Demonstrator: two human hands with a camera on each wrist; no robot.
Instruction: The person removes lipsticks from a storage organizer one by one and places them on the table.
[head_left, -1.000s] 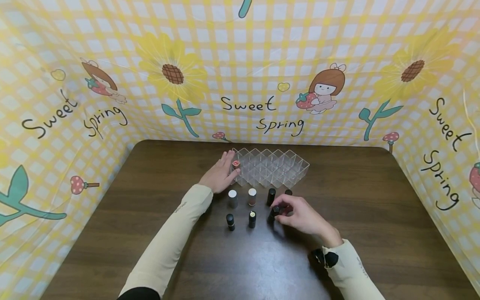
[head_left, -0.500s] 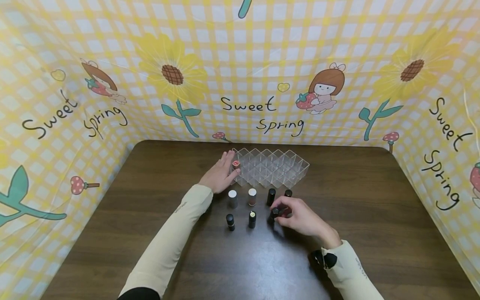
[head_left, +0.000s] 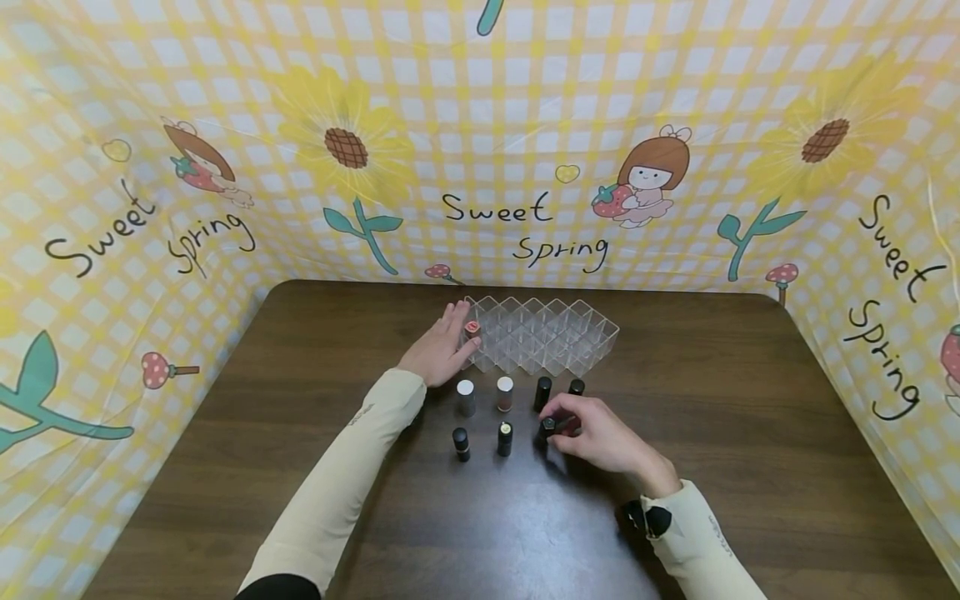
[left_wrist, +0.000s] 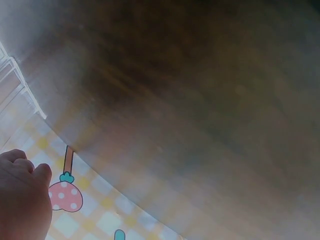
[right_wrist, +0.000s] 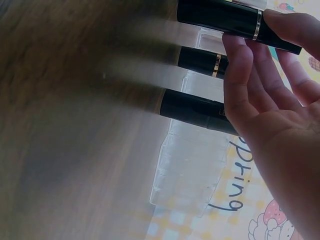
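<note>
My right hand (head_left: 600, 433) pinches a black lipstick tube (right_wrist: 220, 19) with a silver band between thumb and fingers, in the front row on the table. Behind it stand two other black tubes (right_wrist: 192, 109), partly covered by the hand in the right wrist view. At the back, a clear divided lipstick organizer (head_left: 551, 337) has one lipstick with a red top (head_left: 472, 329) in its left end. My left hand (head_left: 437, 348) rests with straight fingers against that end. In the left wrist view only part of the left hand (left_wrist: 24, 195) shows.
Upright on the brown table (head_left: 720, 433) are a grey tube with a white top (head_left: 466, 398), a pinkish tube with a white top (head_left: 505, 394), a short black tube (head_left: 461, 445) and a black tube with a pale top (head_left: 505, 439). A checked cloth (head_left: 480, 125) encloses the back and sides.
The right hand and its lipstick tube have shifted slightly left, uncovering more of the black tube at the back right. The left hand and organizer have stayed in place.
</note>
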